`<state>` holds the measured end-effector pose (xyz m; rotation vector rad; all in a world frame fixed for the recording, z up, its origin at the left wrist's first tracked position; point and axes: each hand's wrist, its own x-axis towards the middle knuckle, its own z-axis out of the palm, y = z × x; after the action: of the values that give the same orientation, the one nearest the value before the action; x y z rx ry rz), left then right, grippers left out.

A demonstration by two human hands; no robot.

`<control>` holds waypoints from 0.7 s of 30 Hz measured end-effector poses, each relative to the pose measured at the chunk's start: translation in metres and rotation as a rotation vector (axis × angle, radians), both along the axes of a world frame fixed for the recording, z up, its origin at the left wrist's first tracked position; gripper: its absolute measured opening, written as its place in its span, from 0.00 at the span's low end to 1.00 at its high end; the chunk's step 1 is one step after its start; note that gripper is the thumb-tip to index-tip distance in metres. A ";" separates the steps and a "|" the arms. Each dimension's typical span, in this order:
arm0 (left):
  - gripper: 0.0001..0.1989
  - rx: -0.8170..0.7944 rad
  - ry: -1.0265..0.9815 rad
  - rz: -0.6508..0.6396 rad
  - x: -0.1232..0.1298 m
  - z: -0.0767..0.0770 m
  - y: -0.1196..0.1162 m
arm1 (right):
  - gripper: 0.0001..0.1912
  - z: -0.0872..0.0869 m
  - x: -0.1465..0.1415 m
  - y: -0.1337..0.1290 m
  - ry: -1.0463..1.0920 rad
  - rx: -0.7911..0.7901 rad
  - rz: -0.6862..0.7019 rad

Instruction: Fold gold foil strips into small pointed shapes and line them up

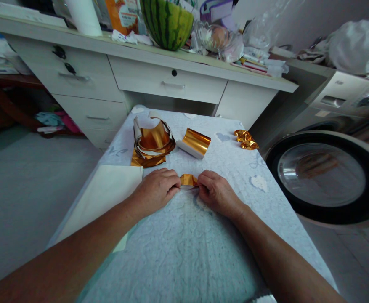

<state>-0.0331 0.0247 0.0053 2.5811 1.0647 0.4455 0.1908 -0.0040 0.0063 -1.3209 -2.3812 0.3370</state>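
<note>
Between my two hands a small piece of gold foil paper (189, 180) is stretched just above the cloth-covered table. My left hand (159, 187) pinches its left end, with the fingers closed. At the other end, my right hand (217, 191) grips the foil in a closed pinch. Beyond them lies a curled gold sheet (197, 142) with a pale underside. A pile of curled gold foil strips (154, 139) stands to its left. Several crumpled gold foil pieces (246, 139) rest near the table's right edge.
A pale paper sheet (105, 198) lies under my left forearm on the table (178, 256). Behind stands a white desk (171, 80) with drawers, bearing a cut watermelon (168, 23) and plastic bags. The open round door (326, 174) of a washing machine is at the right.
</note>
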 end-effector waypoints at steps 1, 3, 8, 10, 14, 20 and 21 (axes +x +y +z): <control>0.05 0.012 0.004 -0.011 0.001 -0.001 0.000 | 0.09 0.001 -0.001 -0.001 -0.011 -0.005 0.006; 0.06 0.034 0.006 -0.033 0.002 -0.001 0.000 | 0.07 0.002 -0.002 -0.002 -0.035 -0.016 0.023; 0.05 0.061 0.007 -0.094 0.004 -0.002 -0.003 | 0.06 0.006 -0.003 -0.004 -0.071 -0.017 0.051; 0.06 0.057 0.010 -0.101 0.004 -0.002 -0.004 | 0.07 0.006 -0.003 -0.004 -0.074 -0.028 0.055; 0.06 0.041 0.009 -0.077 0.003 -0.002 -0.005 | 0.08 0.005 -0.001 -0.003 -0.025 -0.060 0.060; 0.06 0.018 -0.023 -0.015 0.004 -0.001 -0.004 | 0.08 0.000 -0.001 -0.002 0.039 -0.105 0.005; 0.06 0.008 -0.032 -0.004 0.004 -0.001 -0.004 | 0.08 0.000 -0.001 -0.002 0.039 -0.108 -0.002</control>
<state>-0.0291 0.0206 0.0041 2.5741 1.0494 0.4896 0.1893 -0.0061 0.0064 -1.3509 -2.3586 0.4922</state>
